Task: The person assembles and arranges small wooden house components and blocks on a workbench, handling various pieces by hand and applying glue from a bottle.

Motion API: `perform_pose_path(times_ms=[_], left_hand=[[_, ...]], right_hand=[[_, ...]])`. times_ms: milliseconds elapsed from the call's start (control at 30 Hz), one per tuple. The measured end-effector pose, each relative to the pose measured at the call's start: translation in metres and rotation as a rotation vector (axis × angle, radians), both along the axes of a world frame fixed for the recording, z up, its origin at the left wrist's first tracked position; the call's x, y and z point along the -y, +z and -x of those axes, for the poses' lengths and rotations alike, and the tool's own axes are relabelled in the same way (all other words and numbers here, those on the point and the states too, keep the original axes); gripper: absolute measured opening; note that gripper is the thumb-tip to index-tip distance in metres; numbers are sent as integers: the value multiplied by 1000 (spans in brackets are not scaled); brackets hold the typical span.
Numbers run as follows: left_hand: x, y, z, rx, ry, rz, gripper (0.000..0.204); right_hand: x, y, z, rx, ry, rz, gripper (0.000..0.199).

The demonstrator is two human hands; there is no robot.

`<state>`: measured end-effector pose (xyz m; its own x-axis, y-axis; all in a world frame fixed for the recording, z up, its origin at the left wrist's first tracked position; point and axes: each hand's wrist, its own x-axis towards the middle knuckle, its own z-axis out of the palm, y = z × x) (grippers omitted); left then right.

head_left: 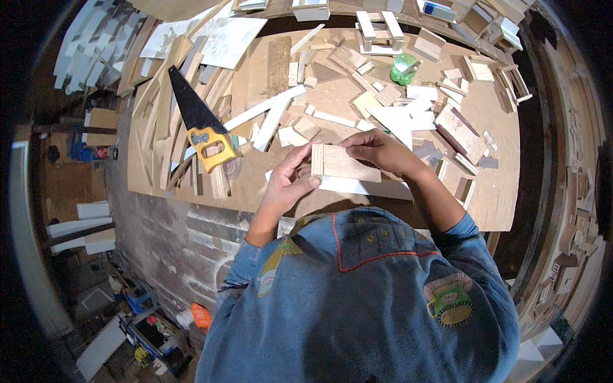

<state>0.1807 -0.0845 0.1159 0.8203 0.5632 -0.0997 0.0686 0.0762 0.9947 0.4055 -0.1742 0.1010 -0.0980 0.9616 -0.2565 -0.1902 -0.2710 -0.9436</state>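
Above the workbench's near edge, both my hands are on a small rectangular wooden piece point(350, 163), which has a narrow upright strip point(317, 159) across its left end. My left hand point(288, 180) grips the strip end, thumb at the lower corner and fingers behind it. At the upper edge, the thumb and curled fingers of my right hand point(381, 150) pinch the wood; some of these fingertips are hidden. Beneath the piece lies a long white board point(367, 187), partly covered by it.
A handsaw point(203, 121) with a yellow handle rests on a heap of wooden strips point(167, 131) at the left. Wood offcuts point(306, 127) and a green container point(403, 69) lie beyond my hands. Small wooden frames point(381, 32) stand along the far side of the bench point(491, 198).
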Motion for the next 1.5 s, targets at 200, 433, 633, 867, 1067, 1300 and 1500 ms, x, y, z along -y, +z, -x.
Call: perform_pose_path(times_ms=[200,433,633,867,1067,1300,1500], left_hand=[[-1,0,6,-33,-42,52,73],[6,-1,4,21,47,28,67],[5,4,4,-38,-22,192,55],[9,0,1,-125,-9,417,51],[8,-27,2,-181,43,364,45],[8,-40,3,-266,171,441,36],[8,-33,-4,-297,198,593,36]], right_hand=[[1,-6,3,-19,-10,73,21],[4,14,21,-303,-144,32,16],[7,-10,19,-236,-124,65,16],[19,24,9,178,121,-114,41],[17,8,8,305,124,-125,38],[12,15,12,753,97,-106,32],[0,5,22,1002,99,-263,19]])
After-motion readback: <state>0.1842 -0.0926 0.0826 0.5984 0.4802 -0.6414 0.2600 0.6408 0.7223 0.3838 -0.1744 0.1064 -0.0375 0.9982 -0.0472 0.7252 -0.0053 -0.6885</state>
